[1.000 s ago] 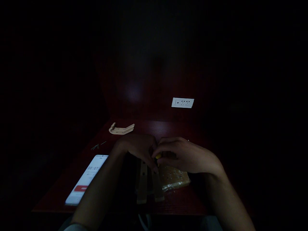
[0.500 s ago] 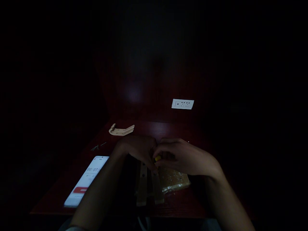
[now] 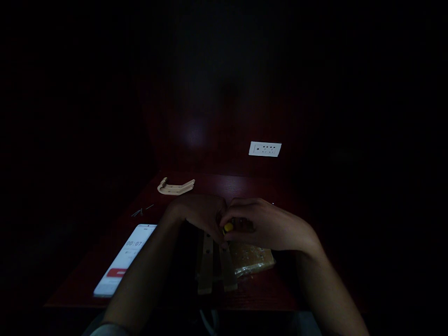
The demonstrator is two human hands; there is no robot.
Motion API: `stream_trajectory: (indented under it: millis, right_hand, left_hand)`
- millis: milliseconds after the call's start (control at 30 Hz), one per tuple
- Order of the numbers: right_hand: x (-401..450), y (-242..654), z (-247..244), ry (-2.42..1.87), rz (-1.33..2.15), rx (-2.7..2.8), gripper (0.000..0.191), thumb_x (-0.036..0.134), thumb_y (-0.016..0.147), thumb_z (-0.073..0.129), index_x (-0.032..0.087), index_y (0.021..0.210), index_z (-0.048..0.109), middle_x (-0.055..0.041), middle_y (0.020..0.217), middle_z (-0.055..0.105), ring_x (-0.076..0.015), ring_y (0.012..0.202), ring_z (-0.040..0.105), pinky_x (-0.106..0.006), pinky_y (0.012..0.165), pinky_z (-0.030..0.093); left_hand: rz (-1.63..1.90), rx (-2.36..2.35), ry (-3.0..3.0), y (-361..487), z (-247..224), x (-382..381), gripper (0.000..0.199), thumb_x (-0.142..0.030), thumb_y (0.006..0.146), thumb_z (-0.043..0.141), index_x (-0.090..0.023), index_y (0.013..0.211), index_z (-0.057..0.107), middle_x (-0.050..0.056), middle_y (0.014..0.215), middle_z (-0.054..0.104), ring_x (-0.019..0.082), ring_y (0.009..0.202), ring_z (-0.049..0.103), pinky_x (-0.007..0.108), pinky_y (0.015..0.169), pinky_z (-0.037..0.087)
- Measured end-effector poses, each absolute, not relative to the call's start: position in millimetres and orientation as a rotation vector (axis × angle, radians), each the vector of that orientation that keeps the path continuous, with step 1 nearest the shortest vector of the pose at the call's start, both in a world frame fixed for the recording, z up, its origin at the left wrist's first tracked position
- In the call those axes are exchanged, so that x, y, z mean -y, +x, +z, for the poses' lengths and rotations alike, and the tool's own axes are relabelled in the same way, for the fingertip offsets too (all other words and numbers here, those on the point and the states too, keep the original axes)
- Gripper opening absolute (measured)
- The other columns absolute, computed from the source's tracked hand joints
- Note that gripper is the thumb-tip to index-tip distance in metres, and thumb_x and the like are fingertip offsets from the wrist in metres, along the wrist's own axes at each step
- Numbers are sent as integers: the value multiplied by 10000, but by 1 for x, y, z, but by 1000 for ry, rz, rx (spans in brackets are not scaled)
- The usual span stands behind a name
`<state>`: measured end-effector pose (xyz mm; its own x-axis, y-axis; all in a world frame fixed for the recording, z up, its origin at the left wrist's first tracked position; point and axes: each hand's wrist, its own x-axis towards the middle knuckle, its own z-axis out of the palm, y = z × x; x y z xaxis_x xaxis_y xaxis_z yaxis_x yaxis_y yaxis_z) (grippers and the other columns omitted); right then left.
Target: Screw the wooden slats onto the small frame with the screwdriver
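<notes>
My right hand [image 3: 261, 225] is closed, its thumb and fingertips pinching a short screwdriver [image 3: 228, 227] whose yellow and black handle end shows; its tip is hidden. My left hand [image 3: 203, 212] bends over the far end of a pale wooden piece [image 3: 207, 266] with dark holes, fingers closed and partly out of sight. A second wooden strip [image 3: 228, 270] lies alongside, its upper end under the hands. Beneath and to the right of these is a tan block in clear plastic wrap [image 3: 255, 259]. Both hands meet above the strips.
A phone [image 3: 121, 261] with a running timer lies left of my left forearm. Several thin screws [image 3: 138, 212] lie beyond it. Farther back rests a curved wooden part [image 3: 176, 187]. A white socket plate [image 3: 265, 149] is on the dark wall behind the red-brown table [image 3: 80, 284].
The view has shifted slightly. My right hand has turned a little around the screwdriver, and more of its yellow end shows. My left hand stays at the wooden pieces.
</notes>
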<state>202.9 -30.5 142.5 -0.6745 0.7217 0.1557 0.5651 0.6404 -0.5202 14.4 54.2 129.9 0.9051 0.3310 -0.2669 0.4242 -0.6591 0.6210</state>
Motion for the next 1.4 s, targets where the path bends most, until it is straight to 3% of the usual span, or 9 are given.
stream_trajectory:
  millis: [200, 400, 633, 800, 1033, 1233, 1400]
  right_hand:
    - [32, 206, 144, -913, 682, 2535, 235, 151, 892, 613, 233, 1093, 704, -19, 1101, 668, -120, 918, 631, -234, 792, 477]
    - [31, 203, 142, -1065, 592, 2501, 165, 284, 872, 678, 228, 1022, 716, -22, 1050, 669, -126, 837, 626, -247, 728, 471]
    - [31, 206, 145, -907, 679, 2539, 258, 136, 895, 598, 237, 1107, 702, -22, 1115, 673, -125, 917, 637, -243, 798, 483]
    - [30, 204, 144, -997, 644, 2522, 177, 202, 881, 649, 232, 1041, 719, -20, 1063, 667, -123, 860, 632, -233, 749, 476]
    - [31, 205, 145, -910, 671, 2559, 252, 144, 878, 615, 235, 1096, 703, -21, 1101, 672, -127, 893, 636, -241, 777, 483]
    - [29, 203, 141, -1008, 628, 2506, 163, 233, 888, 653, 225, 1040, 713, -30, 1061, 671, -133, 871, 632, -256, 758, 476]
    - [31, 204, 142, -984, 644, 2522, 228, 217, 873, 658, 243, 1095, 701, -28, 1111, 673, -139, 912, 635, -261, 788, 485]
  left_hand:
    - [-214, -544, 2357, 15, 132, -53, 264, -409, 701, 801, -180, 827, 767, 4, 769, 750, 126, 654, 633, 192, 569, 420]
    - [-193, -558, 2370, 16, 130, -54, 279, -418, 673, 819, -182, 811, 764, -1, 750, 744, 128, 658, 635, 197, 608, 441]
    - [-172, -553, 2341, 15, 129, -54, 280, -429, 666, 818, -181, 787, 772, -7, 691, 729, 119, 601, 618, 188, 558, 422]
    - [-126, -502, 2346, 15, 128, -53, 253, -405, 650, 835, -199, 784, 773, -22, 673, 723, 122, 621, 625, 183, 571, 422]
    - [-198, -560, 2384, 16, 131, -53, 257, -412, 676, 813, -179, 773, 764, -6, 710, 735, 133, 629, 636, 197, 551, 420]
    - [-171, -543, 2372, 15, 129, -55, 293, -442, 653, 819, -199, 808, 769, -17, 682, 723, 128, 620, 617, 204, 579, 428]
    - [-152, -499, 2367, 14, 126, -56, 277, -434, 666, 808, -206, 818, 769, -33, 664, 708, 112, 617, 611, 186, 561, 413]
